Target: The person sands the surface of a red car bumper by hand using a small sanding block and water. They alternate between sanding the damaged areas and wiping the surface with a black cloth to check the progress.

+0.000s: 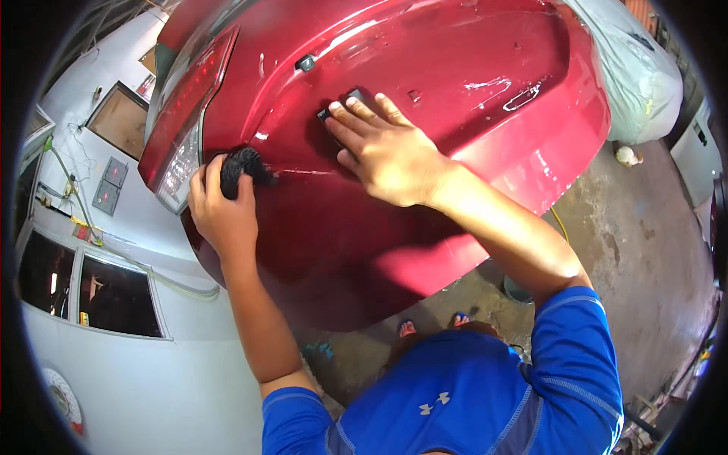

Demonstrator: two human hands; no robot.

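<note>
My left hand [222, 206] is closed round a bunched black cloth [241, 171] with a rough, fuzzy surface, against the red car's body beside the tail light [186, 140]. To its right, my right hand [390, 155] presses with outstretched fingers on a flat black sheet that looks like sandpaper [356, 95]. Only dark corners of the sheet show past the fingertips; the rest is covered by the hand. Beneath both hands is the red rear panel [455, 114] of the car, wet and glossy, with water drops and streaks on it.
At the upper right stands a vehicle under a pale cover [644, 83]. A bucket [517, 290] stands on the concrete floor below my right forearm, near a yellow hose [560, 224]. On the left is a white wall [205, 364] with dark windows [114, 292]. My feet are below the panel's edge.
</note>
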